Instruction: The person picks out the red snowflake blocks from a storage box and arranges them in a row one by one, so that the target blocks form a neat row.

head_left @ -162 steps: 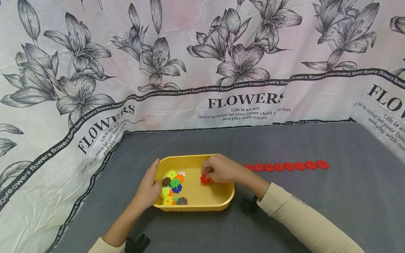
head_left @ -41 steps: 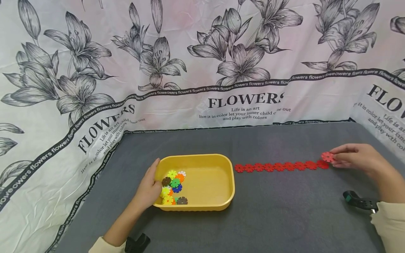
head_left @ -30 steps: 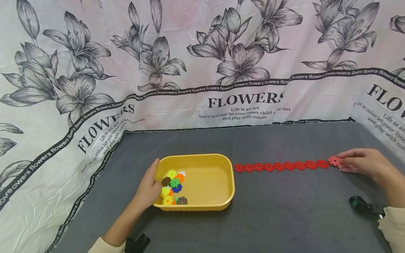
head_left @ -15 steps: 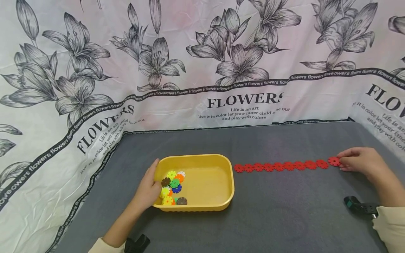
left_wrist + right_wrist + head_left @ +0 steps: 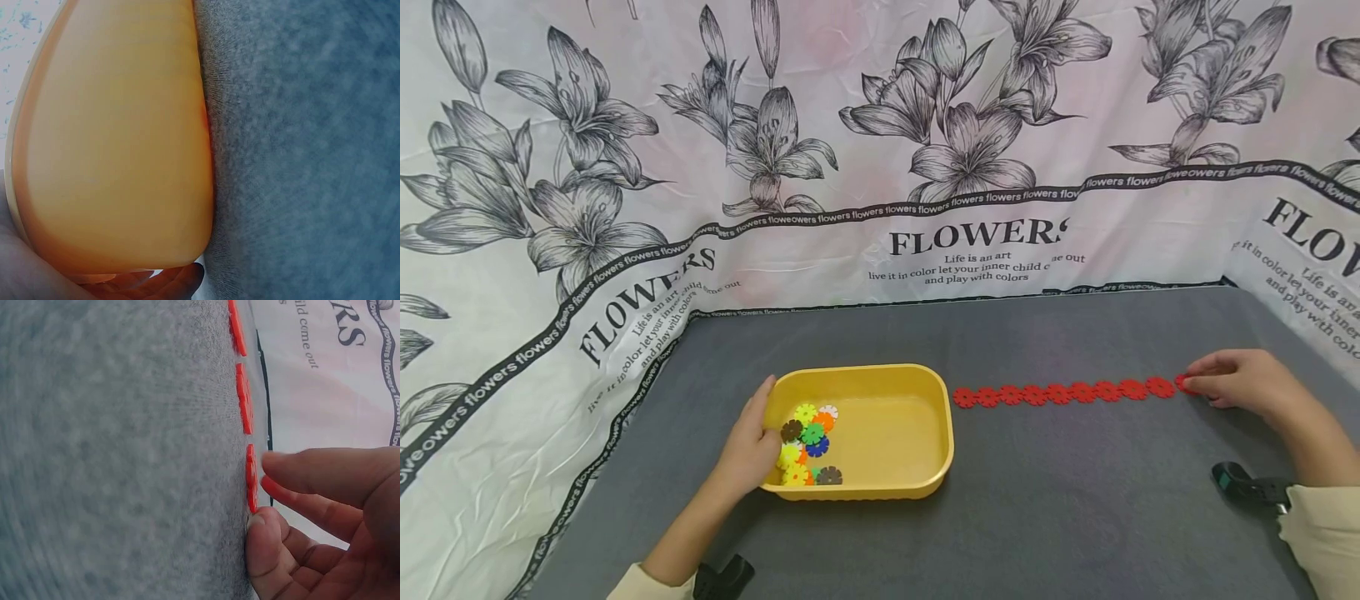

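Note:
My left hand (image 5: 748,446) grips the left end of a yellow plastic tray (image 5: 895,450), thumb at the rim; in the left wrist view its fingers curl under the tray's end. Inside the tray's left part lie loose snowflake discs (image 5: 812,433) in several colours. On the cloth, a row of red snowflake discs (image 5: 1058,393) runs right from beside the tray. At the row's right end, my right hand (image 5: 1240,379) holds one more red snowflake disc (image 5: 252,478). There the thumb touches its near edge and the index fingertip sits close over it; fingers partly cover it in the head view.
Grey cloth (image 5: 1037,517) covers the table. A white flower-printed sheet (image 5: 820,258) hangs behind and along the sides. A black wrist device (image 5: 1247,487) hangs under the right forearm, and another (image 5: 724,577) is by the left sleeve.
My right hand took a red disc from the tray, carried it to the row's right end, laid it flat and slid it left towards the row. The left hand has stayed on the tray.

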Action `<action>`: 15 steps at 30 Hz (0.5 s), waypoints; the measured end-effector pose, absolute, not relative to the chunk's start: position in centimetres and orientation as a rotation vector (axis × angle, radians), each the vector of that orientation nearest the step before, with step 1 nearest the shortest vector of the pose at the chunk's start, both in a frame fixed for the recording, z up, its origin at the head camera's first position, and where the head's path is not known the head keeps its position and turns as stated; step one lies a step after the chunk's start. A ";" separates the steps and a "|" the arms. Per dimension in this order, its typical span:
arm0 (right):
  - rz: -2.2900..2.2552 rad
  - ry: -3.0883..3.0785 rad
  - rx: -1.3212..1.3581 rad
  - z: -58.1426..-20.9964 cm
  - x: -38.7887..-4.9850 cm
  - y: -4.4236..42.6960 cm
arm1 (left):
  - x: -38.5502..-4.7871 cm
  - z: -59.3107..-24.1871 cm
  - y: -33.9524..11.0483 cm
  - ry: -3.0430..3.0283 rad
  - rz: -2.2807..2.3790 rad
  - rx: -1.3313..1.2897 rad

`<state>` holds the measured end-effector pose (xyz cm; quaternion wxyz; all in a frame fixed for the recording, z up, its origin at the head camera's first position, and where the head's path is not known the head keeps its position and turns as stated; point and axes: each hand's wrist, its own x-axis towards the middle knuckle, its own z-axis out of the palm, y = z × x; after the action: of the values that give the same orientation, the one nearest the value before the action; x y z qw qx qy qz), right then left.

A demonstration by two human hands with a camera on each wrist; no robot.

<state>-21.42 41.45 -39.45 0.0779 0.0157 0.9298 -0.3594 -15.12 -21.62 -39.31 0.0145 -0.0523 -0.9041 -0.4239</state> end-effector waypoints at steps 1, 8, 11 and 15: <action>-1.062 2.788 0.026 -39.5 -21.4 41.4 | -15.1 -39.3 -21.6 -2.813 -1.322 -0.164; -0.987 2.819 -0.005 -39.5 -21.3 41.1 | -15.1 -39.2 -21.6 -2.814 -1.334 -0.160; -0.952 2.846 -0.008 -39.3 -21.3 40.8 | -15.1 -39.2 -21.5 -2.814 -1.331 -0.157; -0.900 2.891 -0.026 -39.3 -21.3 40.5 | -15.1 -39.2 -21.5 -2.815 -1.327 -0.151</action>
<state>-21.32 40.45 -39.31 0.0568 -0.0087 0.9532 -0.2968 -15.06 -21.49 -39.16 0.0128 -0.0485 -0.9033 -0.4260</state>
